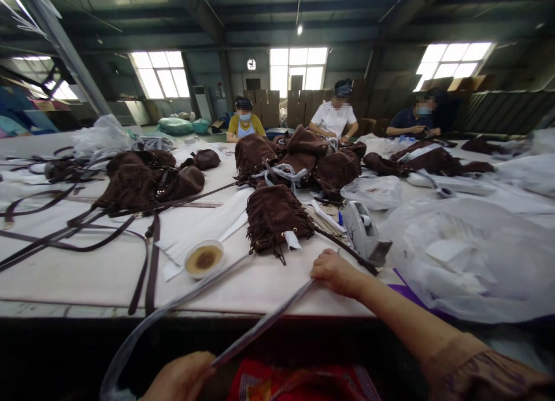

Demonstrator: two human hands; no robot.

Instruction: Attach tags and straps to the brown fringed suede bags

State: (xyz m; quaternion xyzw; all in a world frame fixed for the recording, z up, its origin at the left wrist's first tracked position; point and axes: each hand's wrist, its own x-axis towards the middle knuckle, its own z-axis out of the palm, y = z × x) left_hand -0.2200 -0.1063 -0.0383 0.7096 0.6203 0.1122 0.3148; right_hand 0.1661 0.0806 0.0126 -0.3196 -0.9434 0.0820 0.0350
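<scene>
A brown fringed bag [277, 219] lies on the white table in front of me, a white tag at its lower edge. Its long strap, wrapped in pale translucent material [264, 320], loops toward me. My left hand [184, 375], low in the view, is closed on the wrapped strap near the table's front edge. Above the table, right of the bag's lower corner, my right hand [336, 272] pinches the same wrapped strap, which is stretched between both hands. A dark strap part [347, 250] runs from the bag behind my right hand.
A round dish [203, 258] stands left of the bag. A tape dispenser [362, 230] and a large plastic bag [472, 262] are at the right. Brown bags [299, 158] are piled behind, more with straps [139, 184] at the left. Three people sit across the table.
</scene>
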